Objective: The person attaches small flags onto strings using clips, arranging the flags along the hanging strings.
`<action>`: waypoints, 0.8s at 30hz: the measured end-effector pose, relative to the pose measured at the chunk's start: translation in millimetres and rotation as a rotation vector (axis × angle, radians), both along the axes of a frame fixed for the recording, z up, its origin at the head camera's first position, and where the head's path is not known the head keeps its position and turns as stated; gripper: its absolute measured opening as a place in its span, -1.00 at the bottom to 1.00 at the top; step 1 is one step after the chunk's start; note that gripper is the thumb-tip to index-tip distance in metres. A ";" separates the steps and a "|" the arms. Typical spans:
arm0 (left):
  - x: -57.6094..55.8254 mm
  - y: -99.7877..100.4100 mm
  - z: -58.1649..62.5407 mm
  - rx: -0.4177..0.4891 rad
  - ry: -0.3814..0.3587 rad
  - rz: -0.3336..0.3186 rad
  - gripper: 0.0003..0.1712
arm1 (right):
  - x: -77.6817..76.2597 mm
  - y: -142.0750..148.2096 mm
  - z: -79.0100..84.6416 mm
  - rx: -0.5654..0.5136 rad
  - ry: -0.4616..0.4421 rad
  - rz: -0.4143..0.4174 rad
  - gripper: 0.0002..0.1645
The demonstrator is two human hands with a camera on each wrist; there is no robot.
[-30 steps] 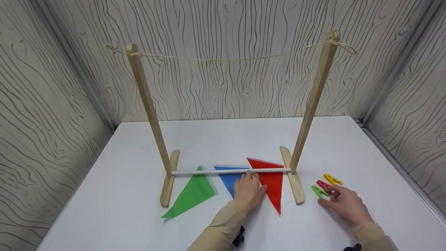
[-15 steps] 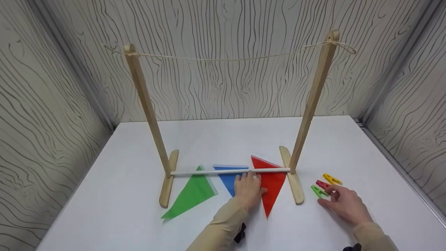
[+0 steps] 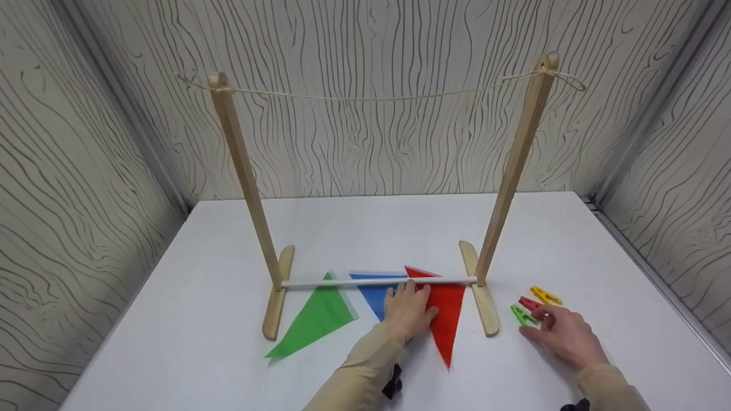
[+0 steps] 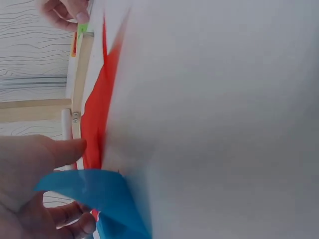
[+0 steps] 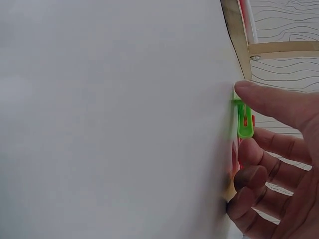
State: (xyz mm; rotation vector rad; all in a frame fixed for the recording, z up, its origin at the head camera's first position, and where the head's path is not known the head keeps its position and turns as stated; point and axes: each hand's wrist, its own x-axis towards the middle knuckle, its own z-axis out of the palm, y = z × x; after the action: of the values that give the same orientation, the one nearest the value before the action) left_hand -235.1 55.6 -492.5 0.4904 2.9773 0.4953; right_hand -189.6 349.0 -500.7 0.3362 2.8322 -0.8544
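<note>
My left hand (image 3: pixel 406 311) rests on the table over the blue pennant (image 3: pixel 371 297), its fingers and thumb touching the red pennant (image 3: pixel 450 311). In the left wrist view, the blue pennant's tip (image 4: pixel 99 188) curls up off the table against that palm. A green pennant (image 3: pixel 317 322) lies flat to the left. My right hand (image 3: pixel 568 337) rests beside the small plastic clothespins, fingers loosely bent. Its thumb and index finger are close to the green clothespin (image 3: pixel 522 315). Near it lie a red clothespin (image 3: pixel 531 303), partly behind the fingers, and a yellow clothespin (image 3: pixel 545 295).
A wooden frame stands on the table with a left post (image 3: pixel 243 177), a right post (image 3: pixel 517 171) and a cord (image 3: pixel 365 99) strung between their tops. A white crossbar (image 3: pixel 325 282) runs low above the pennants. Wood-patterned walls (image 3: pixel 371 148) surround the white table (image 3: pixel 171 297).
The red pennant has shifted and turned under my left hand: its tip swung left, then back right, and the pennant slid towards me. My right hand and the clothespins have hardly moved.
</note>
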 end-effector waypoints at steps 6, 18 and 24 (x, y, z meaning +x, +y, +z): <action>-3.3 12.2 -8.2 -0.167 0.089 0.029 -0.37 | -1.1 -1.6 0.0 0.003 0.010 0.005 -0.22; -8.6 19.6 -15.1 -0.167 0.194 0.058 -0.65 | 1.1 -1.6 0.9 0.010 0.023 0.020 -0.26; -10.0 19.1 -17.3 -0.045 0.226 0.079 -0.78 | 0.2 -0.3 0.7 0.008 0.010 0.018 -0.28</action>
State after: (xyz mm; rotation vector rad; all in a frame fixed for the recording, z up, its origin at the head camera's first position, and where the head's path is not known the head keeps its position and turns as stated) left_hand -245.1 74.7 -509.9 0.4547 3.2266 0.4031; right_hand -189.4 348.6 -499.9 0.3076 2.8443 -0.8433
